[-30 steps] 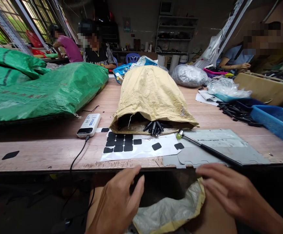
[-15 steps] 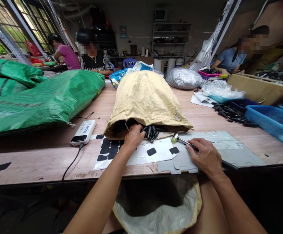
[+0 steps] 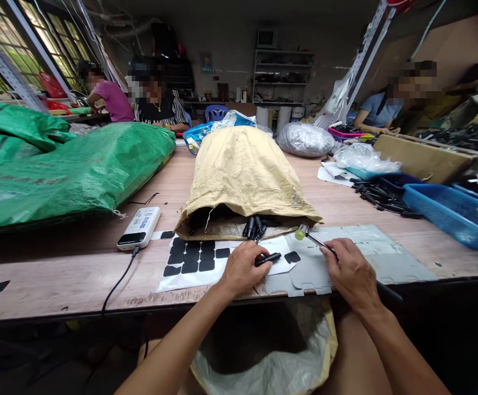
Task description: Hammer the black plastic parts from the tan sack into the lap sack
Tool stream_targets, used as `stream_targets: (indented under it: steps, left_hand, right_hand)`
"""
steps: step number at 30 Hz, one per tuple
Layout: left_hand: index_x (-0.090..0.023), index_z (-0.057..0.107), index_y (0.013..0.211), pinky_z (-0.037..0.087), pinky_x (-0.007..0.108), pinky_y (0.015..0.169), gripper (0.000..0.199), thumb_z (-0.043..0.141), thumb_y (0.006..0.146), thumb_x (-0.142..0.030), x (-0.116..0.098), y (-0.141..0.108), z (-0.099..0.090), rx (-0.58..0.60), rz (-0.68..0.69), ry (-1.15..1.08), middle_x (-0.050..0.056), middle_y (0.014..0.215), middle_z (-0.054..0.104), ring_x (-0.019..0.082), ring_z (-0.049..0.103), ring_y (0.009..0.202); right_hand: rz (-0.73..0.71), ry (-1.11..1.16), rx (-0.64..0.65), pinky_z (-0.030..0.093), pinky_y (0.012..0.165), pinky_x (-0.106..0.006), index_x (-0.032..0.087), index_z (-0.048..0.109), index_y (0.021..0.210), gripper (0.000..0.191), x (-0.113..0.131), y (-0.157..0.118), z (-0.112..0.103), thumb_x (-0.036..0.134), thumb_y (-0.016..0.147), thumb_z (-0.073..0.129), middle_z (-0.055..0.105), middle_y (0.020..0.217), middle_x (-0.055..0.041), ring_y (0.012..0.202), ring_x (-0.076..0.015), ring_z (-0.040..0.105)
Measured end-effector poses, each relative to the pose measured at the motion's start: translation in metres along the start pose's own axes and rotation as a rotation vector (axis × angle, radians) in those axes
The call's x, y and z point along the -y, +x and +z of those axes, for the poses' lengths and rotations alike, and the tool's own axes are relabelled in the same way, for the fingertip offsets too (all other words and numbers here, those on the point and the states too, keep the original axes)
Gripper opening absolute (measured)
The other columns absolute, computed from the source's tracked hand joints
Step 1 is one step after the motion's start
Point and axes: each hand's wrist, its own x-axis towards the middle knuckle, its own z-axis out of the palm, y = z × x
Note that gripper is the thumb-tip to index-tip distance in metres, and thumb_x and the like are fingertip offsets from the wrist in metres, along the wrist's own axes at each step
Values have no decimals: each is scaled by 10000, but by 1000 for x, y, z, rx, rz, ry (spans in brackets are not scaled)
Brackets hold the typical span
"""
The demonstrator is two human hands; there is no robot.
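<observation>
My left hand [image 3: 245, 269] is closed around a black cylindrical part [image 3: 269, 259], its tip pointing right, above the white sheet with black stickers [image 3: 193, 255]. In my right hand [image 3: 352, 274] is a small hammer [image 3: 311, 237] with a metal shaft and a yellow-green head, held over the grey board [image 3: 381, 249]. Behind both hands lies a beige woven sack [image 3: 245, 170], its mouth facing me. Several similar black parts [image 3: 254, 226] lie at that mouth. Below the table edge hangs another sack [image 3: 263, 370], its mouth open upward.
On the left are a large green sack [image 3: 83, 164] and a white power bank [image 3: 139, 227] with a black cable. To the right stand a blue basket [image 3: 448, 216] and a pile of black parts [image 3: 382, 198]. Several people sit farther back around the tables.
My left hand has come out of the sack's mouth toward me and to the right, now with a black part in it. My right hand still holds the hammer at nearly the same place.
</observation>
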Motion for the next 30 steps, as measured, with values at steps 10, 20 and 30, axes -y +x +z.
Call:
stream_targets:
  steps: [10, 20, 30]
  left_hand:
    - [-260, 774, 979, 420, 296, 791, 173, 724, 816, -291, 12, 0, 4, 0, 29, -53, 3, 866, 631, 188, 579, 903]
    - [-269, 785, 1076, 439, 306, 818, 228, 682, 880, -327, 15, 1, 7, -7, 79, -30, 18, 885, 634, 193, 576, 920]
    - [-273, 792, 1018, 422, 293, 784, 193, 704, 847, -289, 15, 2, 8, -8, 83, -12, 6, 869, 620, 179, 563, 887]
  right_hand:
    - [96, 404, 100, 569, 748, -214, 259, 608, 1342, 370, 79, -48, -42, 330, 999, 489, 760, 966, -12, 747, -128, 711]
    - [-6, 385, 106, 563, 870, -265, 312, 549, 1418, 430, 84, -55, -29, 222, 1007, 458, 717, 1173, -26, 978, -161, 706]
    - [-23, 453, 138, 551, 872, -258, 315, 538, 1430, 439, 97, -56, -27, 213, 1015, 437, 702, 1096, -46, 959, -152, 686]
